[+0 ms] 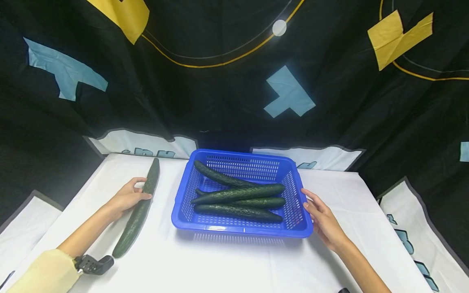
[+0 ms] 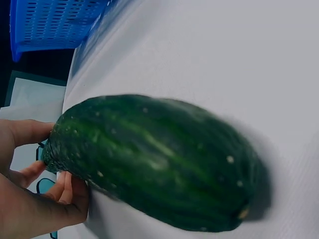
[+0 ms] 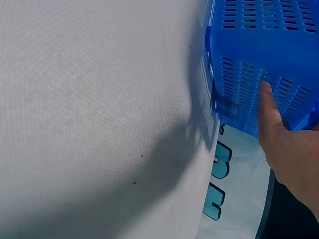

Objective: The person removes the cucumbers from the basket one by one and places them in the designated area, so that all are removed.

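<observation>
A long dark green cucumber (image 1: 136, 219) lies on the white table at the left. My left hand (image 1: 126, 199) pinches it around its middle, thumb on the near side and fingers across. In the left wrist view, its blunt end (image 2: 164, 159) looms large in front of the fingers. At the centre stands a blue plastic basket (image 1: 243, 232) with several cucumbers (image 1: 238, 193) lying inside. My right hand (image 1: 326, 221) holds the basket's right rim; one straight finger (image 3: 268, 107) rests against its slotted outer wall. The fingers at the rim are partly hidden in the right wrist view.
White cloth covers the table (image 1: 234, 264). Behind it hangs a black curtain (image 1: 205, 106) with yellow and light blue patches. A dark wrist strap (image 1: 93, 264) sits on the left forearm, below the near end of the cucumber.
</observation>
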A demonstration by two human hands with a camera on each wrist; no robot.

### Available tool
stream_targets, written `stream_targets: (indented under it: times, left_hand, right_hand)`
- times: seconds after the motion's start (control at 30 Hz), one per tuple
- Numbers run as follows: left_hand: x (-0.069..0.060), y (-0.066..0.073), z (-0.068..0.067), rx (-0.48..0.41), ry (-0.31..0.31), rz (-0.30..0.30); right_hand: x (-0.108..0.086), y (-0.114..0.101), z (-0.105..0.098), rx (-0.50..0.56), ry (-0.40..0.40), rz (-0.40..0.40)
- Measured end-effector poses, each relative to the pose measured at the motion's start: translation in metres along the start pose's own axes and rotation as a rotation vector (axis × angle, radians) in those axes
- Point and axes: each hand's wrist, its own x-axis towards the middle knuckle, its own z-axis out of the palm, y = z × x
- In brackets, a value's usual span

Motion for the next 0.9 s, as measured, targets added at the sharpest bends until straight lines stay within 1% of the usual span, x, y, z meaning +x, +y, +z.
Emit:
stream_targets:
  times: [0.27,0.47,0.6,0.73,0.8,0.9]
  left_hand:
    - [-0.001,-0.003,-0.003,-0.002,-0.006,0.004]
    - [-0.003,0.001,-0.006,-0.007,-0.002,0.012]
    - [-0.003,0.007,-0.009,-0.002,0.010,0.049]
    - [-0.003,0.015,-0.013,0.024,0.049,0.098]
    - [-0.003,0.020,-0.014,0.036,0.076,0.124]
    - [-0.004,0.033,-0.014,0.031,0.103,0.165]
  right_hand:
    - [0.000,-0.001,0.000,-0.015,0.007,0.004]
    - [0.000,-0.001,0.001,-0.017,0.004,0.001]
    - [0.000,-0.001,0.000,-0.013,-0.010,-0.009]
    - [0.000,0.000,0.000,-0.012,-0.009,-0.007]
    - [0.000,0.000,0.000,-0.011,-0.006,-0.006]
    - [0.000,0.000,0.000,-0.010,-0.007,-0.009]
